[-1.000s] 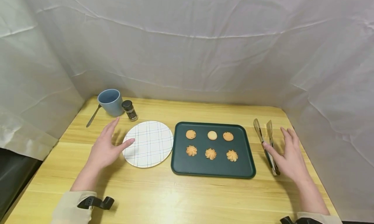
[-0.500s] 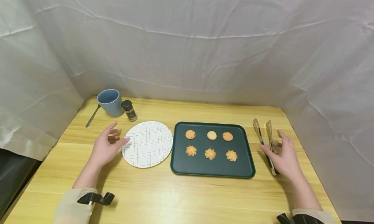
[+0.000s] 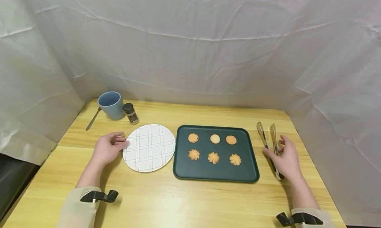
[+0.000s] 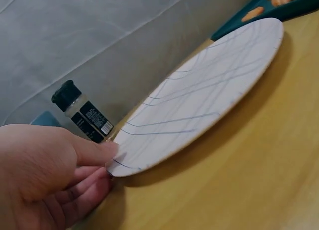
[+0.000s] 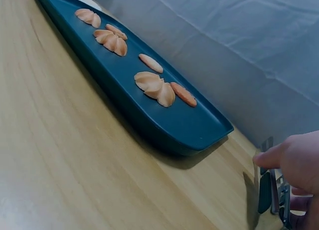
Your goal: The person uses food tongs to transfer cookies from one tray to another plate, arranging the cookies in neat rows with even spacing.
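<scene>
In the head view, my left hand (image 3: 107, 148) is at the left rim of a round white plate (image 3: 149, 148) with thin crossing lines. The left wrist view shows its thumb over the plate's rim and curled fingers at the edge below, pinching it. To the right, my right hand (image 3: 286, 160) reaches around a pair of metal tongs (image 3: 262, 132) with dark grips. Its thumb lies along one arm and its fingers bend in at the other; the tongs' tips point away, spread apart. Part of the grips is hidden by this hand in the right wrist view.
Between the hands lies a dark green tray (image 3: 208, 174) bearing several cookies (image 3: 213, 157), some round, some flower-shaped. Behind the plate stand a blue mug (image 3: 112, 106) and a black-capped spice jar (image 3: 131, 113). A metal utensil handle (image 3: 93, 119) lies beside the mug. Pale cloth (image 3: 190, 56) encloses the table.
My left hand has come down and its fingers have drawn in to the plate's rim. The right hand has moved left and closed in around the tongs. Plate and tray stay put.
</scene>
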`<state>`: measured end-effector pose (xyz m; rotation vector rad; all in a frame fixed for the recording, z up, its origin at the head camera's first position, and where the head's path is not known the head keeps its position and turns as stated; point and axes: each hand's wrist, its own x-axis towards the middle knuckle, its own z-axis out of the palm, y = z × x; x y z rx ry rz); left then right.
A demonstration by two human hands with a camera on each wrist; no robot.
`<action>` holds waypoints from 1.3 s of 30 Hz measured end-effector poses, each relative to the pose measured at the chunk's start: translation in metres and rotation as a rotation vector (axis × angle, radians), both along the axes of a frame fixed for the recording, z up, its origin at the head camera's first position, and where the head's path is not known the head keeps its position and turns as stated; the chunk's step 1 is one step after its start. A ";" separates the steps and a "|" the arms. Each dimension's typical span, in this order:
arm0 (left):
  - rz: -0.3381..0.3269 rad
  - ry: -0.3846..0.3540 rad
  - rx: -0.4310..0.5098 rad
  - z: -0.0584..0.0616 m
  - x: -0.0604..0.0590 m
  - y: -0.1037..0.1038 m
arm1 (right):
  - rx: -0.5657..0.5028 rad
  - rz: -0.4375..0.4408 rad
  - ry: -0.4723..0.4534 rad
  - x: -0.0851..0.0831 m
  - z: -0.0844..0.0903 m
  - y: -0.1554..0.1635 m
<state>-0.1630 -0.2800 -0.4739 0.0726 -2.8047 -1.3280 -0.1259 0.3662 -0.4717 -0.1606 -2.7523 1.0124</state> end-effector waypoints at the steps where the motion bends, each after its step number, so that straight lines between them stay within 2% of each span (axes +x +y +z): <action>1: -0.004 -0.012 -0.007 0.000 -0.002 0.000 | 0.001 0.004 -0.011 -0.001 -0.001 0.001; 7: -0.008 -0.098 -0.020 0.001 -0.008 -0.001 | 0.012 0.023 -0.103 -0.009 -0.005 0.002; 11: -0.005 -0.153 -0.015 0.002 -0.009 -0.002 | 0.011 0.017 -0.125 -0.012 -0.006 0.000; 18: -0.010 -0.162 -0.010 0.000 -0.009 0.003 | 0.047 -0.026 -0.134 -0.014 -0.007 0.000; 24: 0.014 -0.188 -0.004 -0.001 -0.011 0.008 | 0.047 -0.070 -0.160 -0.013 -0.006 0.001; 28: 0.021 -0.192 -0.008 0.000 -0.011 0.009 | 0.031 -0.065 -0.107 -0.013 -0.003 0.002; 32: 0.028 -0.185 -0.024 0.000 -0.009 0.007 | 0.033 -0.026 -0.029 -0.013 0.003 0.000; 39: 0.039 -0.187 -0.034 0.003 -0.008 0.009 | 0.024 -0.025 -0.004 -0.010 0.017 -0.006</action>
